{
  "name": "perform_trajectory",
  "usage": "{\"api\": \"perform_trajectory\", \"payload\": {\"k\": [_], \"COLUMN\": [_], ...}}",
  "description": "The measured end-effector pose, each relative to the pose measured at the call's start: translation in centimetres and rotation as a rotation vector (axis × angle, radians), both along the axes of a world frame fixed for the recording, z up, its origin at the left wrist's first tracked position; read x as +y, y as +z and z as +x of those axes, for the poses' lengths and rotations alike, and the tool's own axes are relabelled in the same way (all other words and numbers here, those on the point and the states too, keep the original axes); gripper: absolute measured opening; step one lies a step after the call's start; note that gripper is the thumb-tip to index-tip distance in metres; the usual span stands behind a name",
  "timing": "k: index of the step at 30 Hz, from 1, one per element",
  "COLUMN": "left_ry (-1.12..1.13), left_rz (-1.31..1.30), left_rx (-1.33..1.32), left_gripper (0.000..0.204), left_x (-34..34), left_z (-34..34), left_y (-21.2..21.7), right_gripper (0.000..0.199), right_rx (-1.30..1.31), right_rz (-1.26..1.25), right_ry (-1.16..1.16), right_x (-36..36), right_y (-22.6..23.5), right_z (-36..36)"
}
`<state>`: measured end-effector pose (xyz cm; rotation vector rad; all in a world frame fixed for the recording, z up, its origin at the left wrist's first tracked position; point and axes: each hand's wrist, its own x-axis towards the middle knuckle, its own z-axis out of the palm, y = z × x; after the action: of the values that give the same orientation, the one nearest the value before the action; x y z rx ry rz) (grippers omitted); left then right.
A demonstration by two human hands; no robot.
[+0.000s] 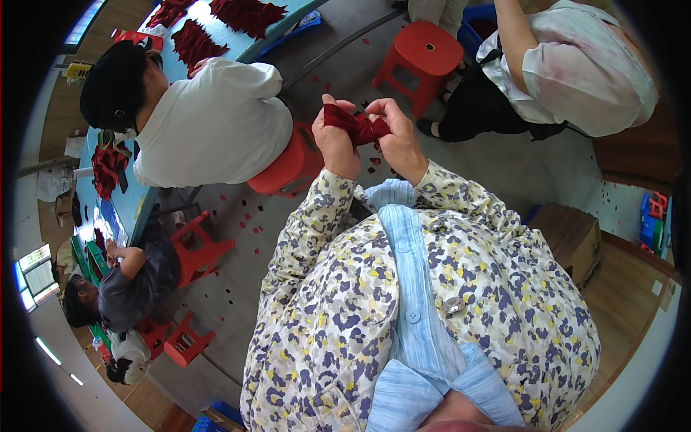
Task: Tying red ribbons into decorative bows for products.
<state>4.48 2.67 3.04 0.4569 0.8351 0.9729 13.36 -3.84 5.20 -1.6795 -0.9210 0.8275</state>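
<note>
Pinching dark red fabric piece (358,126) between both raised hands (367,140)

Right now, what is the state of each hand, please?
Left hand: closed, gripping the dark red fabric piece.
Right hand: closed, pinching the same fabric piece.

Red fabric piece (358,127): middle and lower part covered by fingers of left hand (335,142) and right hand (398,138); full outline cannot be told.
Palms: turned away, unseen.
Blue crate (481,21): mostly behind a co-worker's arm.
Surface (129,201): far end cut off at the picture's rim.
Floor scraps (245,216): too small to tell in kind.
</note>
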Motion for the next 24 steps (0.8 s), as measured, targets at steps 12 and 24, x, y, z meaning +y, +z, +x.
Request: {"api": "perform_trajectory", "payload": {"k": [12,24], "left_ry": [0.069,-0.345], "left_rz": [0.799,-0.078], "left_rx": [0.379,0.182], "left_gripper": [0.013,0.05], "left_x": [-0.4,-0.5], "left_z": [-1.1,-1.3], "left_y": [1.2,0.7], "right_gripper": [0.021,0.038], "right_rx": [0.693,-0.295], "right_rz": [-0.191,0.001], "right_ry": [0.016,0.068], "right_x": [-1.9,-2.0], "right_y": [1.1,0.8], "right_z": [-0.7,-0.2]}}
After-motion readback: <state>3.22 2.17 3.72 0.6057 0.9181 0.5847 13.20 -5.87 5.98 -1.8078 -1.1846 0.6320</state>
